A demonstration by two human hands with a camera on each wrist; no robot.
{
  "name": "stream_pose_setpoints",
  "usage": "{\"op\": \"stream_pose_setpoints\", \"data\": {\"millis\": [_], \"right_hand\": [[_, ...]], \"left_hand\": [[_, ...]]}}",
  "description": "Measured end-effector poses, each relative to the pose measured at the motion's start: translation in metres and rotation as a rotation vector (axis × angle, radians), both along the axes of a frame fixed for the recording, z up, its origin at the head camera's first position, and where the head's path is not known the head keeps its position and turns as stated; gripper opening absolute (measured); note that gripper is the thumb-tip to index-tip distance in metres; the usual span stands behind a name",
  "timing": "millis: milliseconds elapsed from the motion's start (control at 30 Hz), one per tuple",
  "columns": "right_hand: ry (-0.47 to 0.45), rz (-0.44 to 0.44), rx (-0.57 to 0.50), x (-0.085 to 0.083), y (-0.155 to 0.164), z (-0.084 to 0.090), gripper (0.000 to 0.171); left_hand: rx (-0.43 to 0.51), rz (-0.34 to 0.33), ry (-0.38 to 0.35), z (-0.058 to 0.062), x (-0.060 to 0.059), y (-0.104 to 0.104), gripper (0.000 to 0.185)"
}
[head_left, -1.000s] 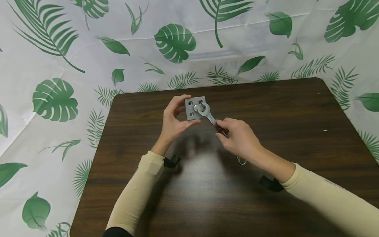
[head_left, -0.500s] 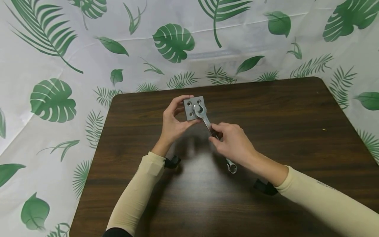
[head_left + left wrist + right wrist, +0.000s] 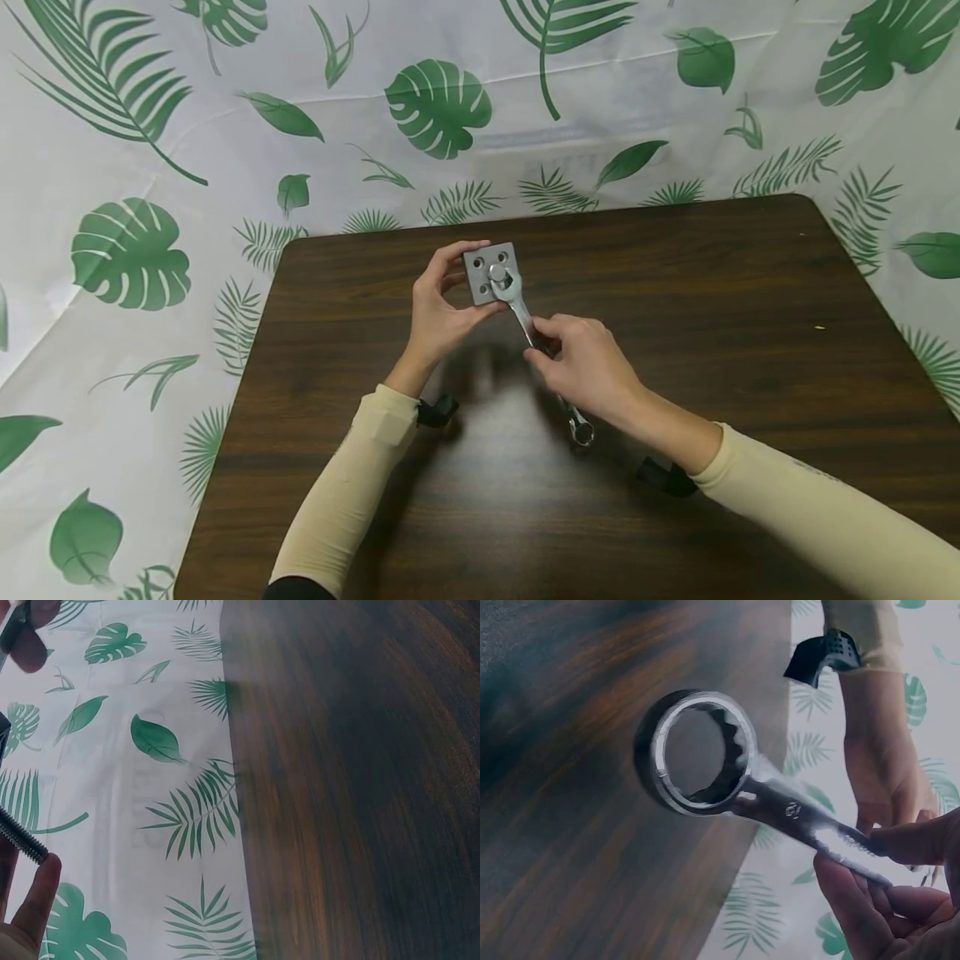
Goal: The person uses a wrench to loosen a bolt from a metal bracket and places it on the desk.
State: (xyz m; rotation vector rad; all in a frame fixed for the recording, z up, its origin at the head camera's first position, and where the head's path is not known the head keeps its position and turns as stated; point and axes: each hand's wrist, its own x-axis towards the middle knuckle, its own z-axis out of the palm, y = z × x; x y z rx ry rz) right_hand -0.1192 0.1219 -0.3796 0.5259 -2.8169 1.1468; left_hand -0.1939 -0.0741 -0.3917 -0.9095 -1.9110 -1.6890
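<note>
Mid-frame, your left grip [image 3: 438,307] pinches the plate [image 3: 491,253] by its edges, your right grip [image 3: 591,358] the wrench [image 3: 521,315] mid-shank, good holds for likely stiff, weighty, slippery metal.

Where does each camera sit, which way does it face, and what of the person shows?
Head: on the head, facing forward and down at the table; left hand holding a grey plate, right hand gripping a wrench, both sleeves.
Left wrist: on that wrist, facing a threaded bolt and leaf-print sheet; fingers at left edge.
Right wrist: on that wrist, facing the wrench's ring end; right fingers, left hand and sleeve.
Shared: the wrench, in head and right wrist.
</note>
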Motion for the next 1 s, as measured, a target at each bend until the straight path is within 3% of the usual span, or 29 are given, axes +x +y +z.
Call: {"op": "stream_pose_setpoints", "data": {"millis": [133, 333, 700, 1000], "right_hand": [[0.008, 0.007, -0.009, -0.003, -0.001, 0.001, 0.035], [0.058, 0.003, 0.063, -0.007, 0.001, -0.001, 0.037], [0.266, 0.074, 0.241, -0.022, 0.017, -0.003, 0.045], [0.478, 0.095, 0.304, -0.040, 0.034, 0.001, 0.032]], "left_hand": [[-0.008, 0.003, -0.006, 0.000, 0.001, 0.000, 0.071], [-0.028, 0.011, -0.001, 0.000, 0.001, -0.001, 0.070], [-0.045, -0.004, -0.024, 0.004, 0.002, -0.004, 0.072], [-0.053, -0.032, -0.037, 0.003, 0.003, -0.006, 0.073]]}}
